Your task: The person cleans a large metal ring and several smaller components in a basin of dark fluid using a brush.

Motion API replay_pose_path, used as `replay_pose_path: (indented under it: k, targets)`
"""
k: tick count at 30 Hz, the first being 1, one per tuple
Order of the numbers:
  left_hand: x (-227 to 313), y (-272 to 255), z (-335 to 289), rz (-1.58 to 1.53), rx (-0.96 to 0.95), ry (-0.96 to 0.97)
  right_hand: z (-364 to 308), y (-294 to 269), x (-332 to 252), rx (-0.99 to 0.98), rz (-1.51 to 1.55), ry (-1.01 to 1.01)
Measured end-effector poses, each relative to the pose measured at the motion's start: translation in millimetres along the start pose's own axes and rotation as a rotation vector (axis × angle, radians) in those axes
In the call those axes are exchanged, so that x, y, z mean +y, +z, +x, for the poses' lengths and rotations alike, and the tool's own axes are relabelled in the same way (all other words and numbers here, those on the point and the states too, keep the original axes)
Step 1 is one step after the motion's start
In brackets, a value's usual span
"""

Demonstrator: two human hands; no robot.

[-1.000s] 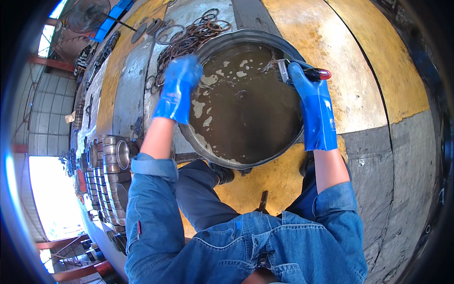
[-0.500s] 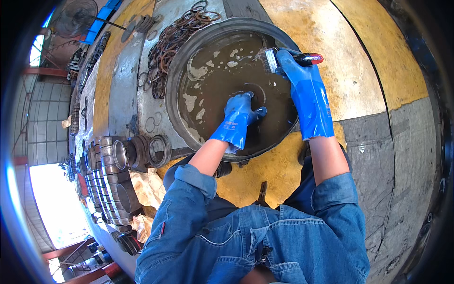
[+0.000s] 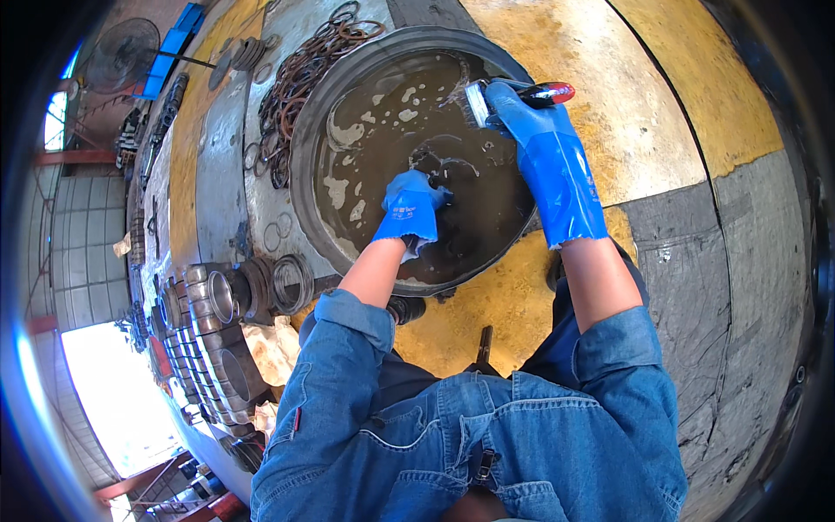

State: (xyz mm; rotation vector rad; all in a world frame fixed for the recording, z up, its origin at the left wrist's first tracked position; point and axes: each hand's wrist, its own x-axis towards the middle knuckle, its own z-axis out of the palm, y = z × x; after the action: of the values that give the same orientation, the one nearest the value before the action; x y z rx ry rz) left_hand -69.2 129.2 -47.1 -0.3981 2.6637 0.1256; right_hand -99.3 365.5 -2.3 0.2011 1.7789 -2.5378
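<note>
"What stands at the left of the frame?"

"A round wire-caged fan [image 3: 122,55] at the upper left. Lower down, smooth, shiny metal sleeves [image 3: 202,326] lie stacked in rows, with crumpled brown paper [image 3: 272,351] just beside them."

"And moving right?"

"Thin, pale metal hoops [image 3: 293,284] lie left of centre. Above them, at the upper middle left, a loose heap of rings [image 3: 304,83], rusty brown and dark, sprawls near the basin [image 3: 304,174]."

"What is that basin like?"

"Wide, round and grey, with a slightly wavy rim, in the upper middle of the frame. It holds murky liquid [image 3: 487,209], brown and opaque, with pale foam patches [image 3: 345,135] mostly on its left side."

"Where are the hands?"

"Both wear glossy blue gloves. The left hand [image 3: 409,200] is in the middle of the basin, its fingers partly hidden at the liquid, where the surface ripples. I cannot tell whether it grips anything."

"The other one?"

"The right hand [image 3: 522,122], at the basin's upper right edge, is closed around a brush [image 3: 477,104]. The brush has a pale, flat band toward the liquid and a glossy black-and-red handle pointing right."

"Farther right?"

"Scuffed floor plates [image 3: 600,78], worn yellow at the upper right and rough grey at the lower right."
</note>
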Motion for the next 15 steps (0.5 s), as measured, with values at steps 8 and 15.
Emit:
replay_pose_path:
  k: [8,15]
  targets:
    - [39.8,10.6,32.4,0.08,-0.144,-0.105,12.5,3.7,4.2,-0.049,-0.049,-0.015]
    - [7.5,16.7,44.0,-0.233,-0.082,-0.04,15.2,15.3,0.3,-0.099,-0.174,-0.008]
